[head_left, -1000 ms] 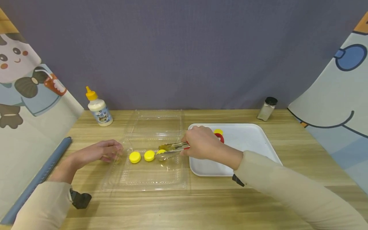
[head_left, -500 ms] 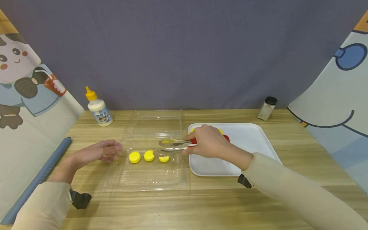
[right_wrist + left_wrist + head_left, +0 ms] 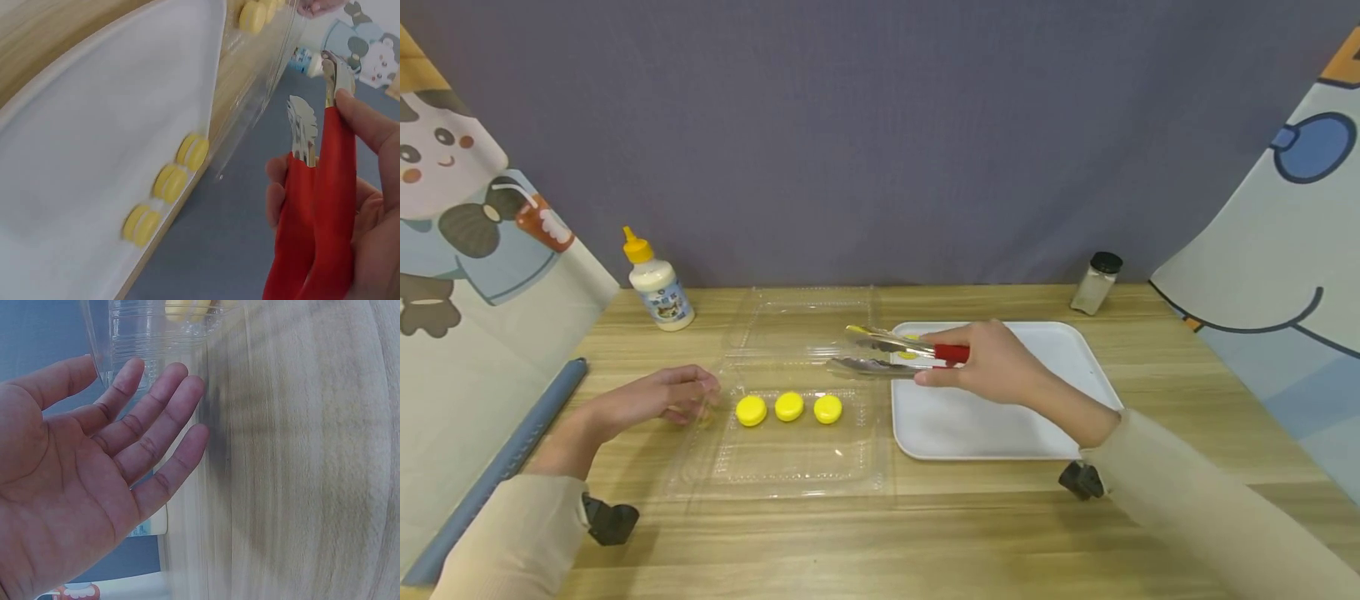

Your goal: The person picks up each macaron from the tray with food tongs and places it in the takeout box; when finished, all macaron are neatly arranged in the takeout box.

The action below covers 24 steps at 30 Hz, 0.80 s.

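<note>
My right hand [image 3: 1003, 367] holds red-handled metal tongs [image 3: 951, 353] over the left edge of a white tray [image 3: 992, 429]. The tongs' tips are spread apart with nothing between them. Three yellow macarons [image 3: 169, 183] lie along the tray's far side in the right wrist view; in the head view the tongs and hand cover most of them. In the base of a clear plastic clamshell box [image 3: 797, 464], three more yellow macarons [image 3: 789, 407] sit in a row. My left hand [image 3: 658, 396] is at the box's left wall, fingers loosely extended; whether they touch it is unclear.
A squeeze bottle with a yellow cap [image 3: 658, 287] stands at the back left. Back right is a small jar with a black lid [image 3: 1096, 283]. The box's lid [image 3: 808, 321] lies folded back towards the grey curtain. A blue-grey roll [image 3: 497, 467] runs along the left edge.
The tongs have let go of the rightmost macaron in the box. My right hand has lifted them and moved right, over the tray. The left hand has stayed in place.
</note>
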### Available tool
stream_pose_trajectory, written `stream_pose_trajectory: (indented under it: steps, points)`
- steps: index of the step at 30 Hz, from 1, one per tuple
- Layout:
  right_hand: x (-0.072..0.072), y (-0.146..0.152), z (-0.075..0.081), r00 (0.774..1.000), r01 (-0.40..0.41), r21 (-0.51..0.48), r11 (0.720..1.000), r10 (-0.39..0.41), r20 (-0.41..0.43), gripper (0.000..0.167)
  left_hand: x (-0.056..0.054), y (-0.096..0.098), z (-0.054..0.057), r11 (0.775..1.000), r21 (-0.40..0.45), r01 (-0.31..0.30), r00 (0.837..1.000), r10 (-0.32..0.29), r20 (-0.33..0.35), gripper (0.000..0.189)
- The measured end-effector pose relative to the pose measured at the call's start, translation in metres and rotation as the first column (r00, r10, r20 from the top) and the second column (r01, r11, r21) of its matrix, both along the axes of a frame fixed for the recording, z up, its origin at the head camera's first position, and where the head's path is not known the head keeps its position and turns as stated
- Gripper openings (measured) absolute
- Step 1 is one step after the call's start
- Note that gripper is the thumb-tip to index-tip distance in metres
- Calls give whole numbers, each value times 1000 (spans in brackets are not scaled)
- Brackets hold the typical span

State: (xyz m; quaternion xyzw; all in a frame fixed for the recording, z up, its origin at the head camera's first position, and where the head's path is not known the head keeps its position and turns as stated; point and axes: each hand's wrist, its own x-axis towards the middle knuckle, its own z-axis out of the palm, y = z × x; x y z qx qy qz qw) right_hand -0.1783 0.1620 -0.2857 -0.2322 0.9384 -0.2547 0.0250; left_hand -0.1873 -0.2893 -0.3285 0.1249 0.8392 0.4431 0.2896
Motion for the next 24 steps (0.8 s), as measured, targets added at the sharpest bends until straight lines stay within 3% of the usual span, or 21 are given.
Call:
stream_pose_trajectory:
  steps: [11, 24]
  points:
    - [-3, 48, 1, 990, 139, 1, 990, -139, 13, 65, -1, -1, -2, 1000, 3, 11, 1000, -11, -5, 44]
    - [-15, 94, -16, 977, 210, 55, 976, -208, -43, 65, -2, -2, -2, 1000, 2, 9, 1000, -9, -1, 44]
